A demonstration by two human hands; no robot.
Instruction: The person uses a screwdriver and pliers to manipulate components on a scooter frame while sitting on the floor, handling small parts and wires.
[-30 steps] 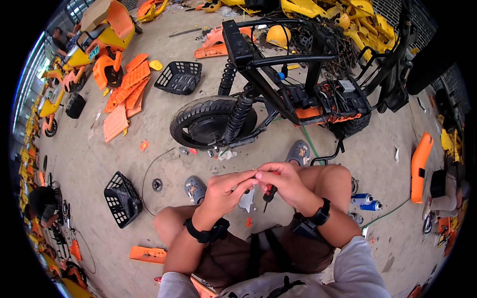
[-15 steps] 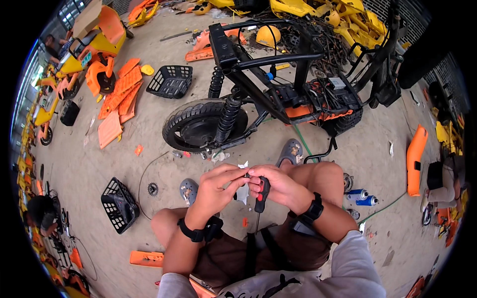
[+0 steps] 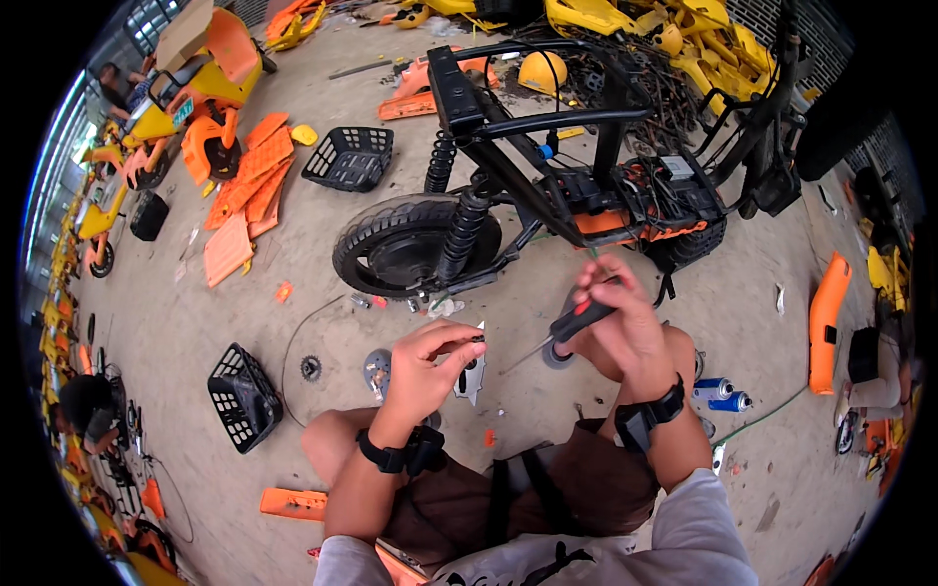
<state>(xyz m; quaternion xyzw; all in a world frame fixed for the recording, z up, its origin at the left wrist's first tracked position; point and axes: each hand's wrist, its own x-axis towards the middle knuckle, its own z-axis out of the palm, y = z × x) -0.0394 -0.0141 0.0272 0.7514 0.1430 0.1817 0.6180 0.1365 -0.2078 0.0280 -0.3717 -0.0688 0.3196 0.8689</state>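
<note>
My left hand point(image 3: 430, 363) is closed in a pinch, with a small dark piece point(image 3: 478, 339) at its fingertips, too small to name. Behind those fingers shows a pale, jagged-edged flat piece point(image 3: 475, 379); I cannot tell whether it lies on the floor. To the right and farther forward, my right hand point(image 3: 630, 317) grips a screwdriver point(image 3: 578, 320) with a black and red handle. Its thin shaft slants down to the left, tip apart from the left hand. Beyond both hands stands a stripped black scooter frame point(image 3: 532, 195) with its wheel point(image 3: 405, 249).
Black baskets point(image 3: 244, 398) point(image 3: 349, 159) sit on the floor at left, near a small sprocket point(image 3: 310, 367). Blue spray cans point(image 3: 728, 401) lie right of my knee, an orange panel point(image 3: 827, 322) farther right. Orange panels point(image 3: 256, 181) and yellow parts point(image 3: 718, 49) are piled farther off.
My right hand has moved away from the left, rightward and forward, carrying the screwdriver. The shaft swung from pointing down to pointing lower left. My left hand keeps its pinch.
</note>
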